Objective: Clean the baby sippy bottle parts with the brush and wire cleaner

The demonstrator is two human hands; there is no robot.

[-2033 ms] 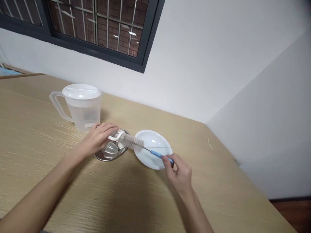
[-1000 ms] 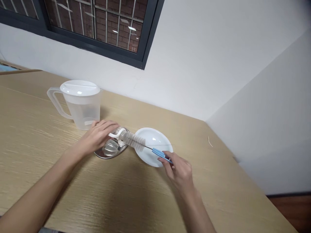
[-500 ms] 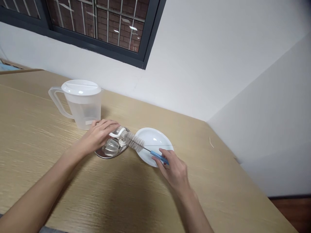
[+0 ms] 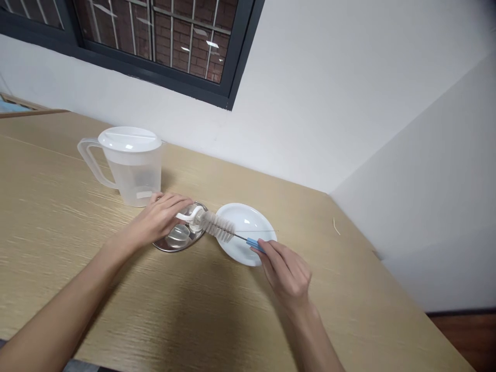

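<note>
My left hand (image 4: 165, 216) is closed round a small clear bottle with a white handle (image 4: 188, 214), held on its side above a metal tray; the fingers hide most of its body. My right hand (image 4: 284, 268) grips the blue handle of a bottle brush (image 4: 220, 227). The brush's white bristles point left, with their tip at the mouth of the bottle. Part of the bristles remains outside, over the edge of a white plate (image 4: 248, 256). On the oval metal tray (image 4: 170, 249) lies a clear dome-shaped piece (image 4: 178, 235), just under my left hand.
A translucent lidded jug (image 4: 135, 170) stands behind my left hand, its handle to the left. A thin pale strip (image 4: 336, 226) lies on the wooden table (image 4: 155, 310) at the right. The wall and a barred window (image 4: 163, 41) rise behind.
My right hand has shifted right and its fingers have closed further over the brush handle. The brush has moved slightly right with it. My left hand and the bottle have barely moved.
</note>
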